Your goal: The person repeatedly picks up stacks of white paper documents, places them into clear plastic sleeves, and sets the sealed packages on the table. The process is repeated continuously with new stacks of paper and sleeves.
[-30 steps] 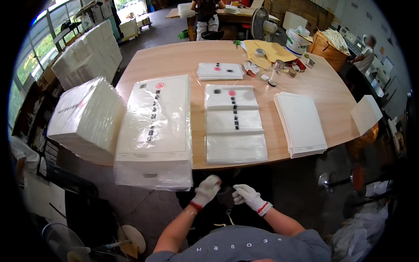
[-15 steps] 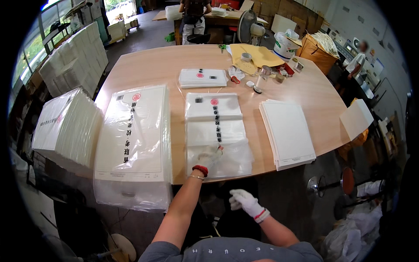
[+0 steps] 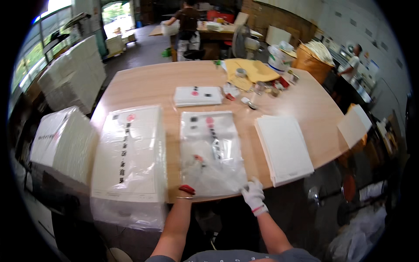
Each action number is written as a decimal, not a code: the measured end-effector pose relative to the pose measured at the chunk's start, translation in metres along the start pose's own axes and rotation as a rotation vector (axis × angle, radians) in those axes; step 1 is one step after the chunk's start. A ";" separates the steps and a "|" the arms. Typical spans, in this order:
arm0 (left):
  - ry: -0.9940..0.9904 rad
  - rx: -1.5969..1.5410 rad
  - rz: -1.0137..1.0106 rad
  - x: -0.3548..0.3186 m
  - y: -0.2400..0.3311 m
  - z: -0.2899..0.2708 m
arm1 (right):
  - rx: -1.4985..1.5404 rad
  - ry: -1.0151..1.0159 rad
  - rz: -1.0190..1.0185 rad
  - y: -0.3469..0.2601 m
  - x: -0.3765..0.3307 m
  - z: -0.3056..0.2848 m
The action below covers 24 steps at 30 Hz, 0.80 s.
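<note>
A clear plastic bag (image 3: 227, 126) with a printed red emblem and dark lettering lies on top of a flat pile of like bags in front of me. My left hand (image 3: 195, 168), gloved with a red cuff, is inside its near end. Film and blur hide how its fingers lie. At the bag's near right corner, my white-gloved right hand (image 3: 253, 192) has its fingers closed on the edge. A stack of white paper sheets (image 3: 286, 150) lies to the right. Left of the bags is a large stack of bagged sheets (image 3: 142, 153).
Behind the bags lies a folded pile of bags (image 3: 197, 96). Tape rolls, a jar (image 3: 259, 88) and yellow paper (image 3: 253, 70) crowd the far right of the table (image 3: 144, 83). A wrapped paper block (image 3: 65, 144) stands far left. Two people are in the background.
My right hand has moved up from below the table edge to the bag's near right corner. The left hand remains in the bag's near end. The whole view has shifted.
</note>
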<state>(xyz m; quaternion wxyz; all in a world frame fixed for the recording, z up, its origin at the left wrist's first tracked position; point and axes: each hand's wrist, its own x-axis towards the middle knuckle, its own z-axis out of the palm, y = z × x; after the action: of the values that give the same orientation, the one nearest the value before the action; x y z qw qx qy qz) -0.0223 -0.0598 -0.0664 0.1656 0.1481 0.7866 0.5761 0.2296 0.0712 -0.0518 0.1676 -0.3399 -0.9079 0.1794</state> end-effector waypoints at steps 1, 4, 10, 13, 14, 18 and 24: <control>-0.126 -0.196 0.053 -0.008 0.002 0.004 | 0.121 0.232 -0.015 -0.027 -0.007 -0.016; -0.253 -0.414 0.035 -0.035 0.028 0.038 | 0.485 0.408 -0.428 -0.081 0.002 -0.036; -0.412 -0.180 0.327 -0.093 0.166 -0.010 | 0.149 -0.083 -0.230 -0.116 0.045 0.034; -0.420 0.065 0.404 -0.100 0.182 -0.014 | 0.143 0.008 -0.646 -0.103 0.042 0.054; -0.435 0.115 0.369 -0.098 0.173 -0.011 | 0.119 0.024 -0.747 -0.089 0.029 0.053; -0.275 0.338 0.577 -0.116 0.149 -0.020 | 0.938 -0.398 -0.422 -0.088 -0.026 -0.044; -0.022 0.572 0.784 -0.146 0.147 -0.034 | -0.021 0.151 -0.166 0.042 -0.012 -0.103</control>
<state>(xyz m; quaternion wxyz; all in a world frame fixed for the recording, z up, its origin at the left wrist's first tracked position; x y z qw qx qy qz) 0.1007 -0.1076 0.0969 -0.1031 0.4791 0.7965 0.3541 0.3054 0.1146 0.0180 0.2462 -0.2779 -0.9195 0.1291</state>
